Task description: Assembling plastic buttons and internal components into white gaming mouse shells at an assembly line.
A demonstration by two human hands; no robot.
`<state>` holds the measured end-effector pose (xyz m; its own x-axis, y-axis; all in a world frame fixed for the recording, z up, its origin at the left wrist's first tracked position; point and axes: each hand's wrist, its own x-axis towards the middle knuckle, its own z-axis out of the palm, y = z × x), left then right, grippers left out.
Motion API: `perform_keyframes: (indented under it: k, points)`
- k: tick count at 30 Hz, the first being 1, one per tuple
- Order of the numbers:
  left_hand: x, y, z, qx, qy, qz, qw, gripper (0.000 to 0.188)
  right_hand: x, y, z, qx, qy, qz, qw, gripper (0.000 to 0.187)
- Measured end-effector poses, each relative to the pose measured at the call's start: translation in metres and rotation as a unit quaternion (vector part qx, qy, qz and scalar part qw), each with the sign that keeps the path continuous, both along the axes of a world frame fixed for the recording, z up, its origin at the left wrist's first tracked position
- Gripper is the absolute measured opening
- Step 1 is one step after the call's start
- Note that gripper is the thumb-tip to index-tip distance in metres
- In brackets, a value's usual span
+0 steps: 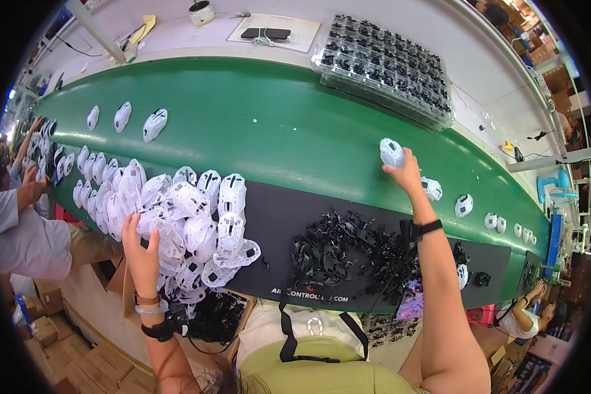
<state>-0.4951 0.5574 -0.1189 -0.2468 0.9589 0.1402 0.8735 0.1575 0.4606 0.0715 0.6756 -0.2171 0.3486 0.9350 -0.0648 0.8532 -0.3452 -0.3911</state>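
Note:
In my right hand is a white oval plastic shell, gripped between thumb and fingers above the green conveyor belt. My left hand has its fingers apart at the near left side of a heap of white plastic shells. Whether its fingertips touch the heap I cannot tell. The shells have dark cut-outs and look like computer mouse covers. They lie partly over the left end of a black mat. Small black plastic parts are piled on the mat between my arms.
Clear trays of black parts stand on the far ledge, with a phone to their left. More shells lie along the belt on both sides. Co-workers sit at left and right. A box of black parts is below the heap.

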Motion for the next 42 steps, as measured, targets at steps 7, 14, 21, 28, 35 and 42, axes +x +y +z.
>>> perform_keyframes:
  k: [7, 14, 21, 28, 35, 42]
  points:
    - [0.026, -0.012, -0.007, 0.037, -0.242, 0.08, 0.966, 0.051, -0.279, -0.073, 0.102, -0.01, 0.212, 0.296, 0.931, 0.061]
    - [0.033, -0.044, -0.061, -0.045, -0.437, 0.18, 0.88, 0.057, -0.412, -0.11, 0.022, 0.028, 0.065, 0.313, 0.947, 0.057]
    - [0.001, -0.048, -0.077, -0.08, -0.323, 0.098, 0.938, 0.057, -0.286, -0.179, 0.069, 0.049, 0.293, 0.254, 0.92, 0.045]
    - [0.037, -0.045, -0.055, -0.061, -0.151, 0.045, 0.986, 0.064, -0.136, -0.354, 0.014, -0.182, 0.263, 0.083, 0.944, 0.024]
    - [0.132, -0.129, -0.041, 0.023, -0.158, 0.015, 0.987, 0.067, -0.077, -0.355, -0.02, -0.079, 0.517, -0.025, 0.852, 0.023]
    - [0.203, -0.352, -0.088, -0.023, -0.125, 0.051, 0.991, 0.065, 0.035, -0.449, 0.01, 0.068, 0.209, 0.113, 0.969, 0.011]
